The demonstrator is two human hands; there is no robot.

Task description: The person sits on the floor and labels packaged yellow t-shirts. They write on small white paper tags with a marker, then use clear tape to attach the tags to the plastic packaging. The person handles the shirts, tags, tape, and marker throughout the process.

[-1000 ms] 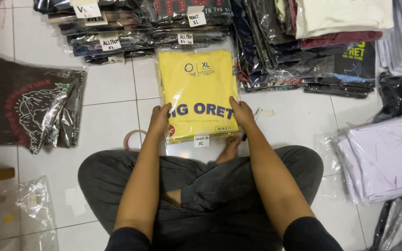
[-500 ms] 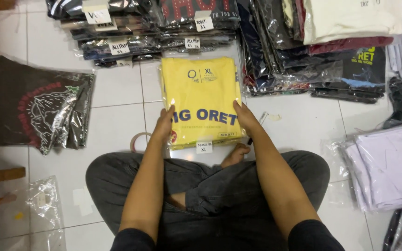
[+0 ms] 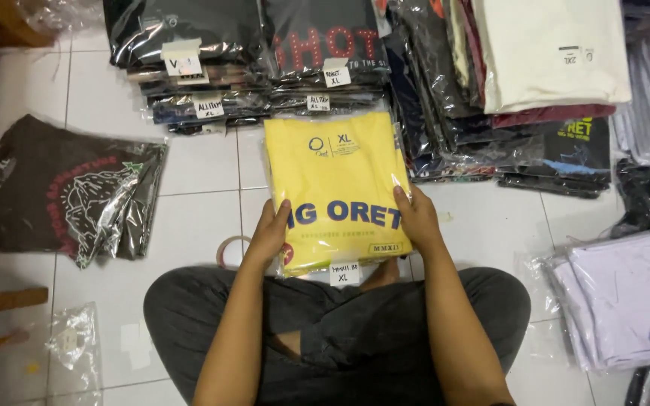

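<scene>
A folded yellow T-shirt (image 3: 336,180) in a clear plastic bag lies on the white tiled floor in front of my crossed legs. It has blue lettering and a small white label at its near edge. My left hand (image 3: 271,231) grips its lower left edge. My right hand (image 3: 415,216) grips its lower right edge. Both hands press the plastic bag against the shirt.
Stacks of bagged dark shirts (image 3: 212,68) lie beyond the yellow one. A cream shirt pile (image 3: 547,53) sits at the upper right. A bagged dark printed shirt (image 3: 69,192) lies left. Lilac bagged shirts (image 3: 622,293) lie right. A tape roll (image 3: 229,248) is by my left wrist.
The view has shifted slightly. My hands stay on the yellow shirt's lower corners, with the bag drawn a little closer to my legs.
</scene>
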